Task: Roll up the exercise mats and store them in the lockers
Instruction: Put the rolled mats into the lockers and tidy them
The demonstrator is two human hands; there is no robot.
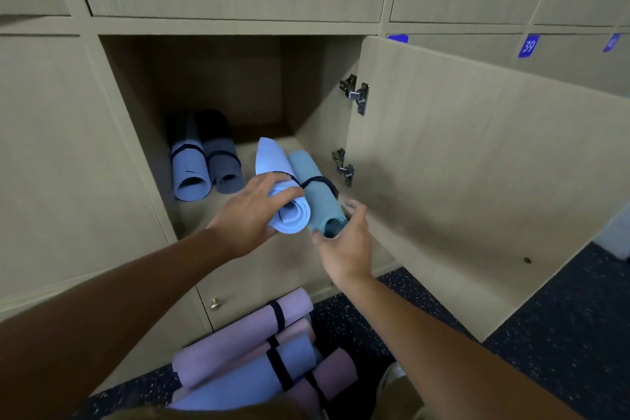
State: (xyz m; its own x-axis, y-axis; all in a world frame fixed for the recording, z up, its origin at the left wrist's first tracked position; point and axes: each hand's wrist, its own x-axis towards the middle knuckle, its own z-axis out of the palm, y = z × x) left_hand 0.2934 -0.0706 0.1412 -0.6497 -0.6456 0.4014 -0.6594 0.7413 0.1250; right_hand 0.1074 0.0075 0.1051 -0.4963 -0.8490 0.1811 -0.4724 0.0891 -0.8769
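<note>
- Right now both hands reach into the open locker (218,85), whose door (477,181) is swung out to the right on two metal hinges (356,94).
- Left hand (254,211) grips the near end of a rolled light-blue mat (278,177), fingers curled over its top and the thumb under the open spiral end.
- Right hand (344,242) cups the near end of a rolled teal mat (315,191); its thumb sits just below the roll's open end and its fingers curve round the far side, next to the door.
- Between the two hands the light-blue and teal rolls lie side by side, touching, bound together by one black strap (315,181) just beyond the left fingertips; their far ends point into the locker and rest over its floor.
- Beyond and to the left of the left fingers, a second strapped pair lies deeper in the same compartment: a pale-blue rolled mat (189,170) beside a grey rolled mat (223,164), touching each other and close to the left wall.
- Below both wrists, on the dark speckled floor (545,334) in front of the lower lockers, lies a pile of pink and purple rolled mats (252,348) held by black straps.
- A small brass knob (214,303) shows on the lower locker door, just under the left forearm.
- Past the right hand, above the door, a blue number plate (528,45) reads 39.
</note>
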